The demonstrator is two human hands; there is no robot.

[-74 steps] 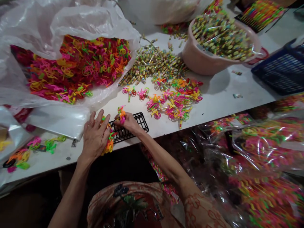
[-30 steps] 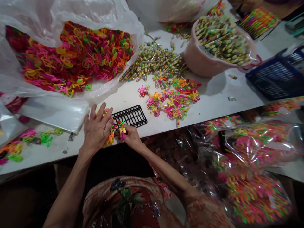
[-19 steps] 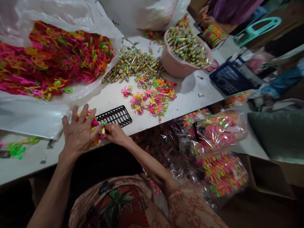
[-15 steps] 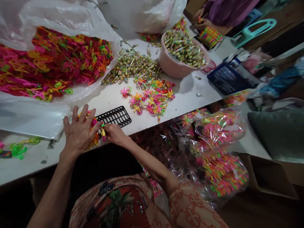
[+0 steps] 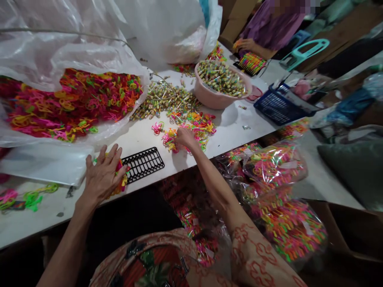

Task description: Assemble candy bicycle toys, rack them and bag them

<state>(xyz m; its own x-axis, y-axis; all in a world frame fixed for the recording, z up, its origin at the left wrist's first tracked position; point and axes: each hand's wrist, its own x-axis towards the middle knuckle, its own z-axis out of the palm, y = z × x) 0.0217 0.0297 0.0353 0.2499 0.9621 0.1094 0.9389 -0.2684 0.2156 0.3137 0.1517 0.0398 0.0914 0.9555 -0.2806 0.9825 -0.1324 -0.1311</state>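
Note:
My left hand (image 5: 103,173) lies with spread fingers over colourful plastic toys (image 5: 122,184) at the left end of a black grid rack (image 5: 145,164), near the table's front edge. The toys under the palm are mostly hidden. Beyond the rack, my right hand (image 5: 184,137) reaches into a loose pile of bright toy pieces (image 5: 205,123); its fingers are bent down and partly hidden, and I cannot make out what they hold. Behind that pile lies a heap of small patterned tubes (image 5: 167,97).
A pink basin (image 5: 214,99) of tubes stands beyond the pile, with a blue basket (image 5: 277,105) to its right. Left is an open bag of colourful pieces (image 5: 98,99) above clear plastic sheets (image 5: 50,163). Filled bags (image 5: 275,163) lie below the edge. A person in purple (image 5: 269,28) works opposite.
My right hand has left the rack's left end and moved up and right to the loose pile. My left hand stays on the toys. The view has shifted slightly.

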